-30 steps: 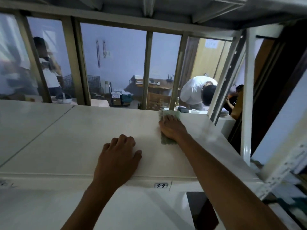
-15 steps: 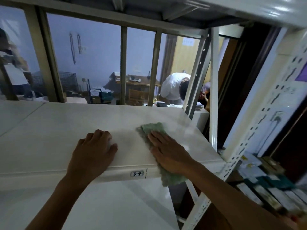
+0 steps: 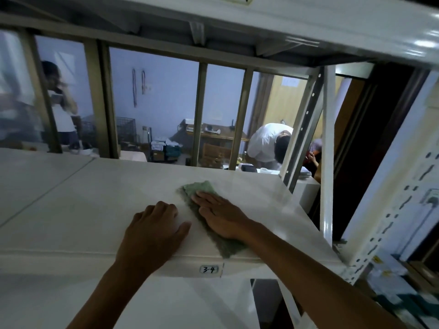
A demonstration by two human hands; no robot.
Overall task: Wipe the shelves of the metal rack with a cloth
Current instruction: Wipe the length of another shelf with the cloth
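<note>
The cloth (image 3: 209, 219) under my right hand (image 3: 222, 216) is a pale green rag with a nubbly, slightly fuzzy weave, stretched into a long strip that runs from the middle of the frame down toward the lower right, its near end lapping over the front lip of the shelf (image 3: 78, 210). It lies flat on the shelf's top, a little right of centre. My right hand rests palm down on it, fingers straight and held close together, pointing up and to the left, with the far end of the rag showing beyond my fingertips; the forearm comes in from the lower right corner. My left hand (image 3: 154, 231) sits just beside it at centre frame, on bare metal, fingers bent and loosely curled with the thumb stretched out toward the rag, the heel of the hand at the shelf's front edge and the arm rising from the bottom of the frame. The shelf is smooth, cream-painted sheet metal with a faint sheen and a straight seam crossing it at the left. A small label (image 3: 209, 269) reading 3-4 is stuck on its front lip, below my hands. At the right a perforated upright post (image 3: 389, 210) stands tilted in the frame, and another shelf (image 3: 308, 17) spans the top.
</note>
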